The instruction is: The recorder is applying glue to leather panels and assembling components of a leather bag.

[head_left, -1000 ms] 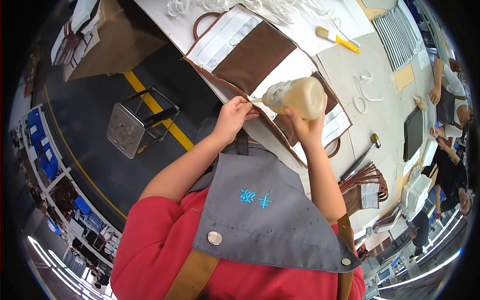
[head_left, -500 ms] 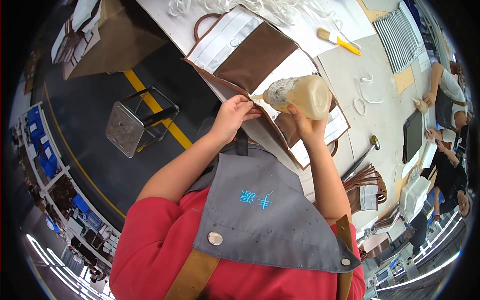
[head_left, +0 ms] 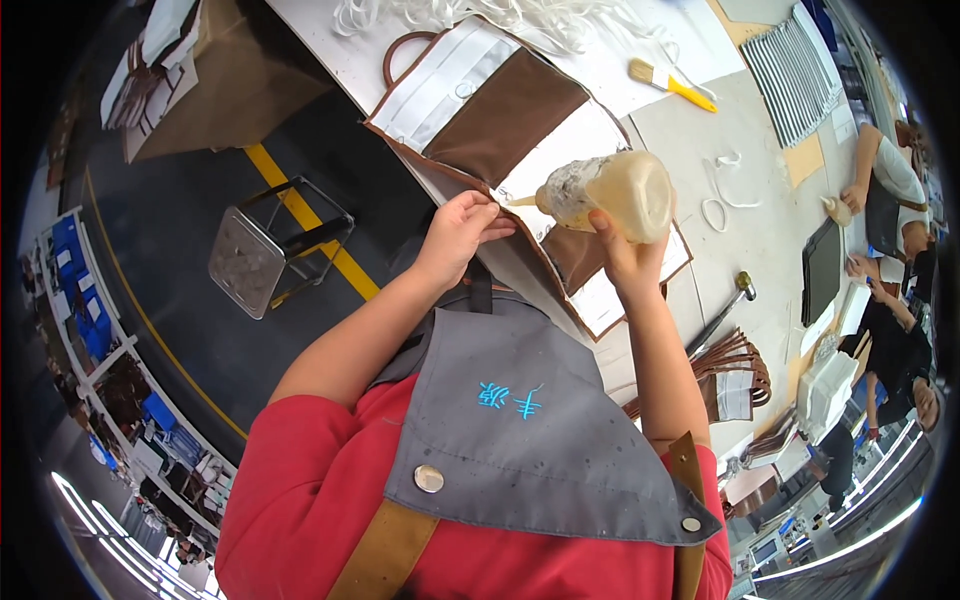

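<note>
**Bottle nozzle points left, at the edge that the left hand pinches**

The squeeze bottle [head_left: 612,190], pale and full of a yellowish glue-like liquid, lies almost horizontal above the brown and white bag panel [head_left: 500,130]. Its long axis goes from right to left: the wide bottom is at the right, the thin nozzle at the left, and the tip comes very close to the panel edge, just beside the fingertips of the left hand. I cannot tell if the tip touches the material.

The right hand [head_left: 625,255] grips the bottle from below, the fingers closed around its body. The left hand [head_left: 458,232] is narrow, with thumb and fingers pinched on the near edge of the panel, where a brown trim runs along the border. So the left hand is the one nearer to the working point, and the right hand stays a little to the right of it, behind the bottle.

The panel lies flat on the white worktable [head_left: 760,230] and reaches to the far left. Farther on the table are a brush with yellow handle [head_left: 668,83], white loops of cord [head_left: 718,185] and a bundle of brown handles [head_left: 735,365] at the near right. On the floor at the left stands a metal stool [head_left: 270,245]. Other people work at the far right side.
</note>
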`<state>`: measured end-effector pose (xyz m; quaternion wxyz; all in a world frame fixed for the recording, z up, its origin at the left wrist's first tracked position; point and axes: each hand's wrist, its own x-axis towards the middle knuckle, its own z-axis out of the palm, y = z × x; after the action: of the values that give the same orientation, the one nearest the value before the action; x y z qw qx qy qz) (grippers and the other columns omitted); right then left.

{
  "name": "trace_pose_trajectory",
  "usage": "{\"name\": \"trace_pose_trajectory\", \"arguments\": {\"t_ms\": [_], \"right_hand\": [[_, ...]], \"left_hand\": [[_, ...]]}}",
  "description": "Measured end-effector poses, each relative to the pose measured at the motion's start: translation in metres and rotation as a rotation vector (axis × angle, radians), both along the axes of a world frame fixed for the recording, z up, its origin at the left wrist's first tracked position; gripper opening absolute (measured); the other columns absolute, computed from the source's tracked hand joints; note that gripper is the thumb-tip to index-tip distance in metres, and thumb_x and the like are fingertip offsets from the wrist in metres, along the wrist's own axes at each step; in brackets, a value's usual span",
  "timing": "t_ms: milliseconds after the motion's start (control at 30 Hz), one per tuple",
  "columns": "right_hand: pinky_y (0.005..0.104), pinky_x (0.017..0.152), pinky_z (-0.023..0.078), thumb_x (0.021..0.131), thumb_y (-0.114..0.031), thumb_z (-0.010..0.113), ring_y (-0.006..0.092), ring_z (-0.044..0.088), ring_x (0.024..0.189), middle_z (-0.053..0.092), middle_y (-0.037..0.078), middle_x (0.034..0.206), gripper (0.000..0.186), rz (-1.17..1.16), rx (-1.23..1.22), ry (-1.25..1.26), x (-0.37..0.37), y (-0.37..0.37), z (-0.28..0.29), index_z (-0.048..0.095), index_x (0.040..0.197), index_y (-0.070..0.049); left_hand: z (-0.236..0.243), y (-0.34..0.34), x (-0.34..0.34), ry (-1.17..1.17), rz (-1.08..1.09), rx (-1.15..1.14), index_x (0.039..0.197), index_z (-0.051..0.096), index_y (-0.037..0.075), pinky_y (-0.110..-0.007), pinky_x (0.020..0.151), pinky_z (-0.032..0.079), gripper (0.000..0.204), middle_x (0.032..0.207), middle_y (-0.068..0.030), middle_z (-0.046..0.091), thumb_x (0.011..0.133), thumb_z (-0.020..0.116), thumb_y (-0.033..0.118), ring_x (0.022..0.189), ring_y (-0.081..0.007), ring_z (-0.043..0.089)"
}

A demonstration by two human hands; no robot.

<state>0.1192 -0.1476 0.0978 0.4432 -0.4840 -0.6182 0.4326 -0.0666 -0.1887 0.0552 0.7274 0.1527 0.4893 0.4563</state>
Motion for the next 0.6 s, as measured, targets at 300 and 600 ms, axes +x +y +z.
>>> {"name": "trace_pose_trajectory", "arguments": {"t_ms": [300, 600], "right_hand": [[0.0294, 0.080, 0.038, 0.069, -0.017, 0.067, 0.0189, 0.048, 0.094, 0.046, 0.009, 0.100, 0.045, -0.111, -0.217, 0.130, 0.000, -0.005, 0.000, 0.044, 0.104, 0.001], [0.0178, 0.038, 0.037, 0.075, -0.029, 0.059, 0.0101, 0.052, 0.051, 0.056, 0.007, 0.074, 0.039, -0.397, -0.644, -0.359, 0.097, -0.047, 0.027, 0.046, 0.100, -0.002]], "left_hand": [[-0.002, -0.003, 0.003, -0.002, 0.026, 0.016, 0.091, 0.047, -0.003, -0.029, 0.076, 0.046, 0.015, 0.086, -0.0114, 0.055, 0.083, 0.043, 0.009, 0.078, -0.0175, 0.056], [-0.024, -0.013, -0.009, 0.000, -0.002, -0.065, 0.088, 0.047, -0.003, -0.029, 0.076, 0.047, 0.013, 0.088, -0.0123, 0.055, 0.083, 0.043, 0.009, 0.080, -0.0187, 0.056]]}}
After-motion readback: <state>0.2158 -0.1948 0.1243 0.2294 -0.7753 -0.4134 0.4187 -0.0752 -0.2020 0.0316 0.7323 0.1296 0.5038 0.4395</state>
